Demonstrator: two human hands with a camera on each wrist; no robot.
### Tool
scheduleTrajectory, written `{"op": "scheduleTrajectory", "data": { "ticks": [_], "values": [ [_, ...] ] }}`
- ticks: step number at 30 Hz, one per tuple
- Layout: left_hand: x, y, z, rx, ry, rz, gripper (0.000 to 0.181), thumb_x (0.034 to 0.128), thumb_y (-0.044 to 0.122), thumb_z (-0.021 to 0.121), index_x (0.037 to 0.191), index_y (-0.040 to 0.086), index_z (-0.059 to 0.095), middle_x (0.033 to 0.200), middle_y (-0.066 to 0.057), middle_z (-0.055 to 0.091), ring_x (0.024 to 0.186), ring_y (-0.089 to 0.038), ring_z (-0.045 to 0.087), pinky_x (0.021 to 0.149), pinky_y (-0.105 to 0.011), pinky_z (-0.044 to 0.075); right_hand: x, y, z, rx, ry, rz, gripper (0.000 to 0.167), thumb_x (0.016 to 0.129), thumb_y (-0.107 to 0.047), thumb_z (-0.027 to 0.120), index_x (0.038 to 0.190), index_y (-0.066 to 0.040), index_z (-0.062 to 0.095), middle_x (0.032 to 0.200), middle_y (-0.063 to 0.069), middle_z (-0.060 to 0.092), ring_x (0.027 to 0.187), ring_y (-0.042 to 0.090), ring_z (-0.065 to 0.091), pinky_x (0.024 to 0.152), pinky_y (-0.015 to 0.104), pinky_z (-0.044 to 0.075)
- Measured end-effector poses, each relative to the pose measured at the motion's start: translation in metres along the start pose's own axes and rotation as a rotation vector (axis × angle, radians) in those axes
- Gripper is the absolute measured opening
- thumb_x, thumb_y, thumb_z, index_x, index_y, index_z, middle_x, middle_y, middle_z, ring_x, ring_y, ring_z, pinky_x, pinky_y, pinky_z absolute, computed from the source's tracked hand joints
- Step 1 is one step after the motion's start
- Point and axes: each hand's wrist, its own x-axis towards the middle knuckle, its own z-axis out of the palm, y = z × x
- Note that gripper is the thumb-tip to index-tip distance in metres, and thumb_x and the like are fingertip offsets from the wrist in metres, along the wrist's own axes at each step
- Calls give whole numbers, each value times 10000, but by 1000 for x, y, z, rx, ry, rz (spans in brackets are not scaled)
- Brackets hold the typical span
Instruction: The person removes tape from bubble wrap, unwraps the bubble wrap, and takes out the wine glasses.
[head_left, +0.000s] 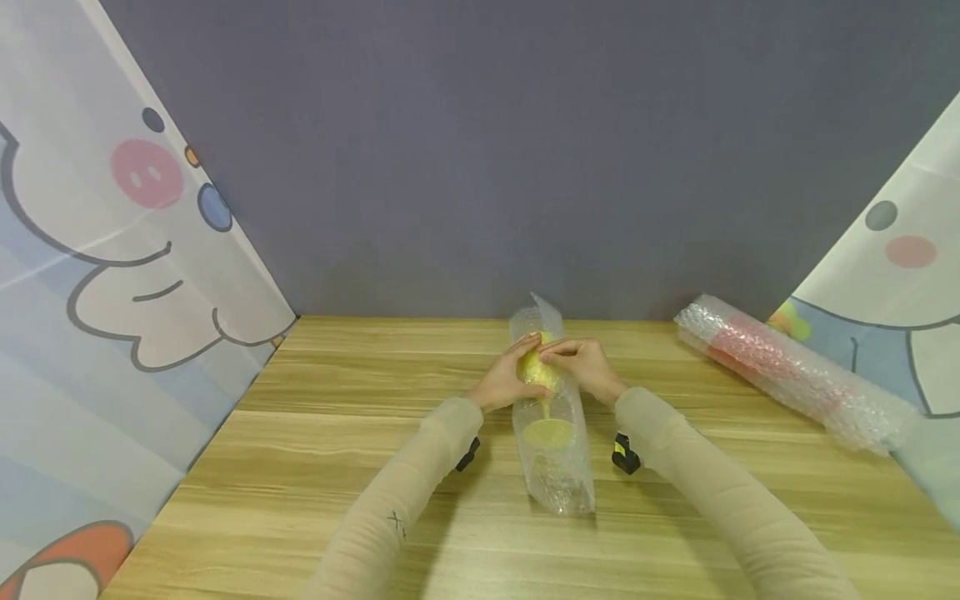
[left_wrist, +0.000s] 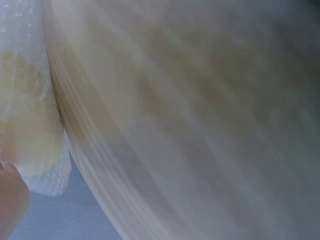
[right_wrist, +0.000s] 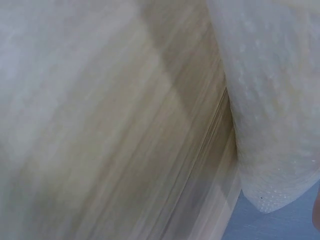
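A yellow goblet [head_left: 548, 432] lies inside a loose roll of clear bubble wrap [head_left: 558, 483] at the middle of the table. Its stem and round base show through the plastic toward the near end, and its bowl is partly covered by the hands. My left hand [head_left: 508, 379] grips the wrapped bowl from the left, thumb below and fingers above. From the right, my right hand [head_left: 588, 367] pinches the wrap over the bowl with bent fingers. The left wrist view shows the yellow bowl [left_wrist: 30, 135] through the plastic, beside part of the left hand. Whitish wrap [right_wrist: 275, 115] fills the right wrist view's right side.
Another bubble-wrapped bundle [head_left: 795, 371], with something red inside, lies slanted at the table's right edge. A grey wall [head_left: 480, 167] stands behind the wooden table [head_left: 300, 467]. Printed cartoon cloths [head_left: 60, 275] hang on both sides.
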Motion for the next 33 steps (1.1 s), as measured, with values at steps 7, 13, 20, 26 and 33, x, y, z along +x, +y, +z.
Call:
{"op": "scheduleTrajectory", "data": {
  "ticks": [7,13,20,26,33],
  "values": [
    [1,-1,0,-2,-4,-3,951,704,341,782,1461,230,217,1525,135,127,1415,-129,78,1148,-458,137,-3,-4,1,56,12,14,297,831,-199,671,1000,46,672,1121,161,644,1103,243,564,850,183,495],
    [0,-4,0,1,-1,0,943,704,346,780,1458,228,226,1521,146,129,1416,-126,78,1150,-454,139,-2,2,1,124,34,39,321,851,-184,649,1037,78,644,1149,172,627,1076,168,573,837,176,501],
    [1,-3,-1,14,7,4,947,695,346,787,1455,231,234,1518,156,135,1414,-124,87,1150,-439,146,-2,-1,0,190,68,65,399,829,-221,677,1078,85,618,1132,139,643,989,50,587,835,185,501],
    [1,-3,-2,15,2,3,946,698,340,785,1456,227,232,1522,148,133,1415,-123,86,1151,-433,146,-5,-4,-2,159,57,86,390,841,-232,662,1092,63,618,1181,154,613,1074,131,558,891,220,481],
    [-1,-1,-2,14,13,-5,943,694,306,794,1453,195,246,1520,143,152,1413,-113,93,1155,-408,134,-10,-3,-8,113,91,135,364,838,-294,662,1070,-15,651,1132,76,650,1081,182,547,974,359,435]
  ]
}}
